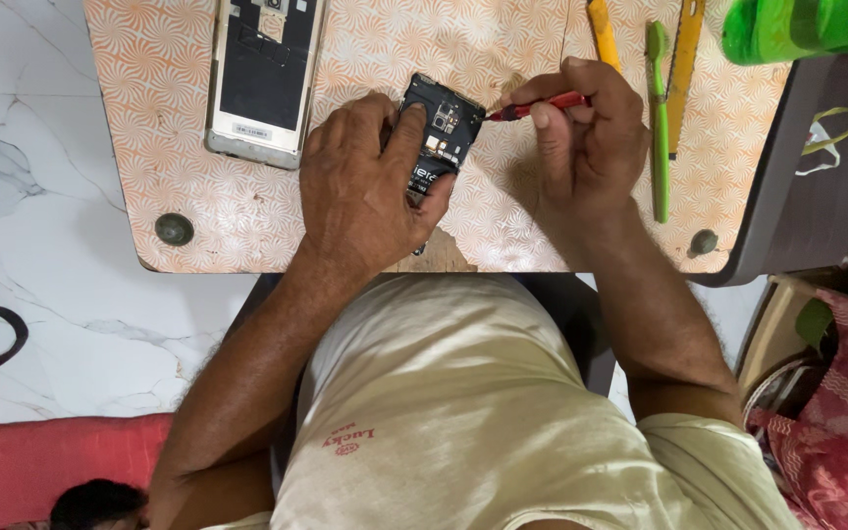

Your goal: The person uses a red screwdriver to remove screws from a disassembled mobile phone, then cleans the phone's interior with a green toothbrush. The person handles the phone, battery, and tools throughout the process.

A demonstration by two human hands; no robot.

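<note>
My left hand (365, 191) presses down on a black phone circuit board (441, 132) that lies on the orange patterned table (179, 118). Fingers cover the board's lower left part. My right hand (586, 147) grips a red-handled screwdriver (542, 104), and its tip touches the board's upper right edge. An opened phone body (262, 74) with a pale frame and dark inside lies apart at the upper left.
A green toothbrush (658, 118) and two yellow tools (603, 34) lie on the table's right side. A green container (802, 27) stands at the top right. A dark table (817, 196) and pink cloth (836, 412) are at the right. White marble floor (41, 275) lies left.
</note>
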